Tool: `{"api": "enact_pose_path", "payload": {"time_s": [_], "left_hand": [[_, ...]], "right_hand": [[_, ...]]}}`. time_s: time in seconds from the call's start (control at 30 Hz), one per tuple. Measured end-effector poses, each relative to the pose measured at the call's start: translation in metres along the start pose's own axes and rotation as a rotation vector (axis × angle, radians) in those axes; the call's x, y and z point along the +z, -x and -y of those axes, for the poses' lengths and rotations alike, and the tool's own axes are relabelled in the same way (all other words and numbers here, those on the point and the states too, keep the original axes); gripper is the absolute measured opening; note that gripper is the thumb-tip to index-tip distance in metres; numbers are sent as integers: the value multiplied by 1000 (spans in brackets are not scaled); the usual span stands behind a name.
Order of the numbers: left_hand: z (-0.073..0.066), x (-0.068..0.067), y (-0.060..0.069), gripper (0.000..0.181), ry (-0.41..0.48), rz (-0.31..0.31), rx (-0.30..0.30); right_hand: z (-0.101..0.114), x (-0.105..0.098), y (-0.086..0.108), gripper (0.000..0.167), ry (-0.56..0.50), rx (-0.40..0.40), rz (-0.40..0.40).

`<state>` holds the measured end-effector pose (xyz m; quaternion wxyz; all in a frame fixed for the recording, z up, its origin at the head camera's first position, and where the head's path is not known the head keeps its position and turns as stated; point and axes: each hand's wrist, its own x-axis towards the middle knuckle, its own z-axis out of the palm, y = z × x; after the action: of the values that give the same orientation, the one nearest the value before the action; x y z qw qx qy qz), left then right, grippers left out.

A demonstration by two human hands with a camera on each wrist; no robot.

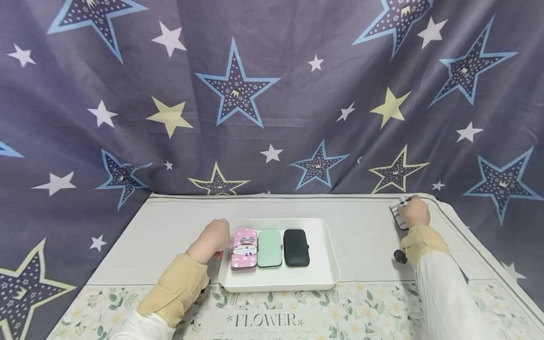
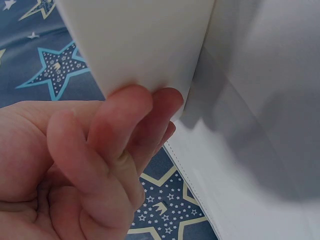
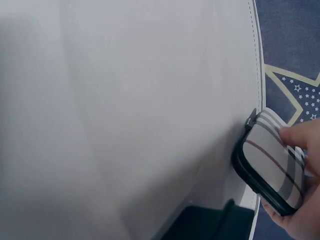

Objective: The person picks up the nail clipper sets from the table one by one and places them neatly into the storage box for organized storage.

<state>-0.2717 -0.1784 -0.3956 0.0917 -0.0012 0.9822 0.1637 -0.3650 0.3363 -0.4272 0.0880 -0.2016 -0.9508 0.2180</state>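
My left hand (image 1: 214,236) is at the left side of a white tray (image 1: 276,281). In the left wrist view its curled fingers (image 2: 120,115) touch the tray's outer wall; part of the thumb is hidden. Inside the tray, side by side, lie a pink case with a cartoon print (image 1: 245,259), a mint green case (image 1: 269,248) and a black case (image 1: 296,248). Far to the right, my right hand (image 1: 417,212) grips a plaid zippered pouch (image 3: 272,160), white with dark and reddish stripes. Thumb and fingers take it from opposite sides near the table's back edge.
A pale cloth covers the table (image 1: 361,236), with a flowered band and the word FLOWER (image 1: 265,319) along the front. Behind the table hangs a dark curtain (image 1: 272,118) patterned with stars. The tray's right part shows bare white floor.
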Motion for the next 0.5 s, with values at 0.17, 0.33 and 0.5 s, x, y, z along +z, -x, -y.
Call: {"api": "enact_pose_path", "payload": {"time_s": [0.17, 0.33, 0.5], "left_hand": [[-1, 0, 1, 21, -6, 5, -6], [-2, -1, 2, 24, 6, 9, -11], [-2, -1, 3, 24, 14, 7, -5]], "right_hand": [[1, -1, -1, 53, -33, 4, 18], [3, -2, -1, 53, -101, 42, 23], [11, -7, -2, 54, -197, 65, 16]]}}
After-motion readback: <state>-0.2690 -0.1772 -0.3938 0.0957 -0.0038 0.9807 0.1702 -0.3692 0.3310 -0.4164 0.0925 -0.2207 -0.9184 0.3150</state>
